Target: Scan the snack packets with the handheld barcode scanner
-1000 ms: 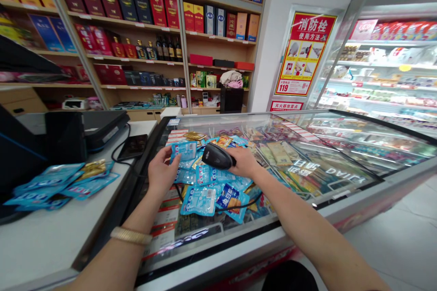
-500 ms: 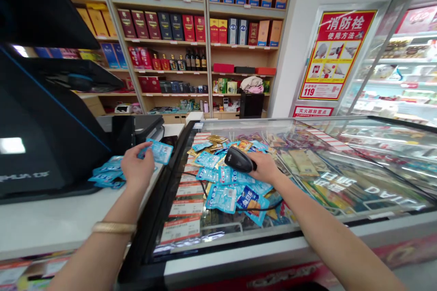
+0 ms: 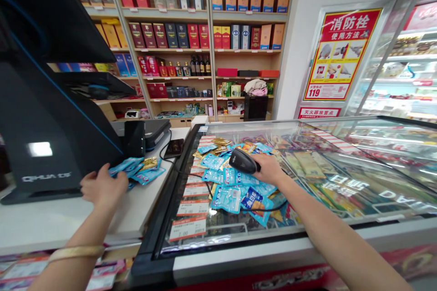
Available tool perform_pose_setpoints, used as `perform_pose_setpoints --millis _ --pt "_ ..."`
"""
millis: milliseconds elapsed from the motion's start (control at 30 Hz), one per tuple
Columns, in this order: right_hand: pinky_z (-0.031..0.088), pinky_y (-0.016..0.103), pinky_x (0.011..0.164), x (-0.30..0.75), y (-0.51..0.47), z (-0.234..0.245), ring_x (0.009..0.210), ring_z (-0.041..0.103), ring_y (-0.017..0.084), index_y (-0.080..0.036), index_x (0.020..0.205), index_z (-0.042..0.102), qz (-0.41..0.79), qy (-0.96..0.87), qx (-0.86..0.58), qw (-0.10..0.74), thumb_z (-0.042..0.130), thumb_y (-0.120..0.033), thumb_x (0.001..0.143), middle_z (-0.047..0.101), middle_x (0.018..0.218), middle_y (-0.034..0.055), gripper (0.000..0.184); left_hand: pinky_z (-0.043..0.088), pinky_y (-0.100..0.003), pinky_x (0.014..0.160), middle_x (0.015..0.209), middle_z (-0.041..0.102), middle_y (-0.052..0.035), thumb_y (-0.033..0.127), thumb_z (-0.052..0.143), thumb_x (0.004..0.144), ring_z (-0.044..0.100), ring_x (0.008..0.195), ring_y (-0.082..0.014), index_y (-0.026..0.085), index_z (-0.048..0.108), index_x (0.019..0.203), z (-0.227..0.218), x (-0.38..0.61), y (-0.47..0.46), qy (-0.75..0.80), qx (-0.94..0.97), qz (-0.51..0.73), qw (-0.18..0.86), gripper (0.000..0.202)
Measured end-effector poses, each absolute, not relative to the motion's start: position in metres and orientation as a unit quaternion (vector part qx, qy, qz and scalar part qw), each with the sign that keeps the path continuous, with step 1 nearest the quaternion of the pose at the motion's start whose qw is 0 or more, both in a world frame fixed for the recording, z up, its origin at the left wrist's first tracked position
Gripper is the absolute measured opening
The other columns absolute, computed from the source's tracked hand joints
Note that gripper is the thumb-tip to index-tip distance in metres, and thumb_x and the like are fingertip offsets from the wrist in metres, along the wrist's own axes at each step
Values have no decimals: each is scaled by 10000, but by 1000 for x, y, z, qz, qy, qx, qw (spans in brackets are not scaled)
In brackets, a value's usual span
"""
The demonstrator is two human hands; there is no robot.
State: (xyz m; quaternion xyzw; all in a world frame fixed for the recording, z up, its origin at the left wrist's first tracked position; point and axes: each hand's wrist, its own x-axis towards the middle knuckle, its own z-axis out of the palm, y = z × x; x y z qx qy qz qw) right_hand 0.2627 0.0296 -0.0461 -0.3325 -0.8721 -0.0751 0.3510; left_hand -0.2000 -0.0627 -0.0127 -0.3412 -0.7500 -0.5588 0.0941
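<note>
Two hands work well apart. The right hand (image 3: pixel 271 168) wraps its fingers round a black barcode scanner (image 3: pixel 243 161), pressed closed on the handle, directly above a heap of blue packets (image 3: pixel 221 193) on the freezer's glass lid (image 3: pixel 355 163). The scanner's cord (image 3: pixel 264 210) trails below the grip. Left of that grip, the left hand (image 3: pixel 102 186) lies open and empty on the counter (image 3: pixel 51 223), fingers loosely spread, just beside a smaller pile of blue packets (image 3: pixel 136 170).
</note>
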Motion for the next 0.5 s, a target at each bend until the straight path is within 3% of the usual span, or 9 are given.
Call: perform_pose_setpoints --millis 133,333,400,500 --pt "507 308 753 263 28 -43 870 684 234 -175 1066 661 -75 -872 -342 342 607 -305 729 733 928 96 365 317 -690 1009 1293 480 -129 326 653 613 409 1264 -463 253 641 999 -6 -172 -61 -756 -322 -550 146 393" --pt "499 302 744 262 27 -40 874 686 233 -179 1070 659 -68 -872 -340 345 612 -303 744 736 952 86 352 430 -527 996 1007 627 -129 343 575 693 545 1111 -347 185 643 1062 -3 -116 -36 -670 -542 -500 88 407" --pt "498 303 749 262 28 -41 874 687 230 -182 1089 652 -66 -872 -334 352 613 -294 744 737 961 79 366 450 -466 979 1048 649 -121 378 555 714 581 1064 -305 170 631 1102 -5 -91 -24 -656 -602 -453 41 447" --pt "499 303 762 262 29 -42 871 686 226 -181 1081 649 -67 -870 -328 362 619 -273 726 735 965 83 368 432 -392 1003 1215 626 -133 403 522 774 570 1140 -265 150 587 1209 -11 -53 -8 -657 -666 -353 -20 508"
